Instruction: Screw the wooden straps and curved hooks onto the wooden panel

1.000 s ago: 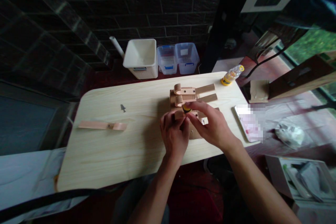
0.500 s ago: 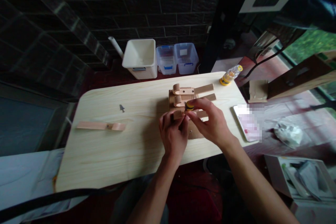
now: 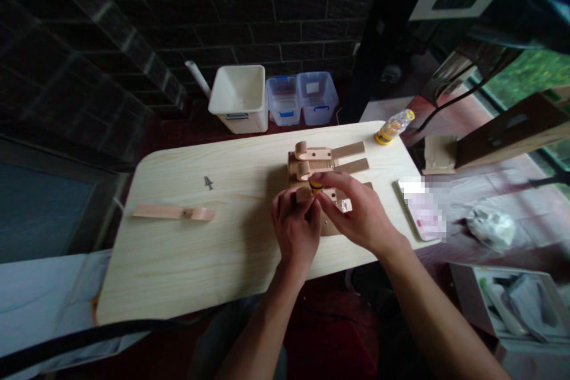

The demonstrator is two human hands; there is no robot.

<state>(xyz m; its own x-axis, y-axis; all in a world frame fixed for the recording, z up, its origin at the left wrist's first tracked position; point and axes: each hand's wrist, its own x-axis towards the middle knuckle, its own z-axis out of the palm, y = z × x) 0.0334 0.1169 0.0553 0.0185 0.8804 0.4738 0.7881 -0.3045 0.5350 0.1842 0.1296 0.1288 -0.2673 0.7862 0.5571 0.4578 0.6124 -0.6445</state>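
My right hand pinches the yellow-and-black handle of a stubby screwdriver, held upright over a wooden assembly. Its tip is hidden by the fingers. Beside it, my left hand is closed around the curled end of a wooden strip on the assembly's near side. Two similar curled strips with dark screw holes lie farther back on the assembly, flat slats sticking out to the right. On the table's left, a separate wooden strip with a curled end lies near a few dark screws.
A clear bottle with yellow ends stands at the table's back right corner. A phone-like white slab lies at the right edge. Beyond the back edge are a white bin and two clear plastic boxes.
My right hand has turned a little around the screwdriver, its fingers shifting slightly down and left. My left hand keeps its hold. The whole view has drifted slightly.
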